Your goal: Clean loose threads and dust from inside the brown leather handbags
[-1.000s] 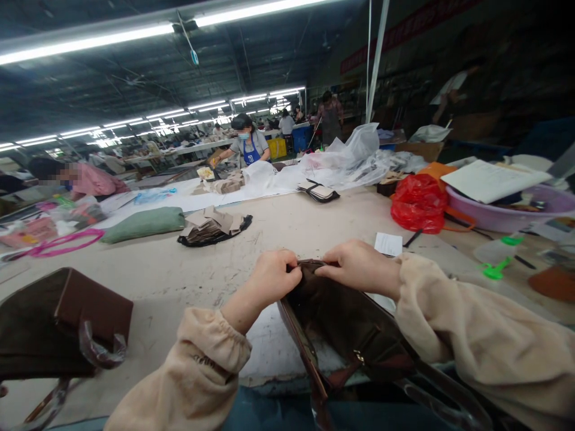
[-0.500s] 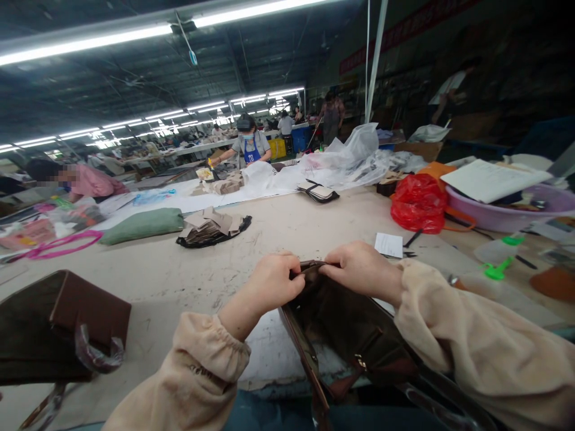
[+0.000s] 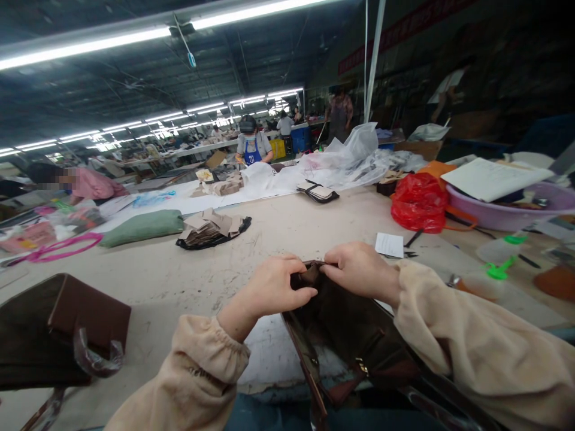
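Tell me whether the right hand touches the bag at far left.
No: the right hand holds the rim of the open bag in front of the person.

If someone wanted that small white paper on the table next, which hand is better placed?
Probably the right hand: the white paper lies just beyond its wrist. The left hand is farther off, at the edge of the brown bag. The right would first have to release that edge.
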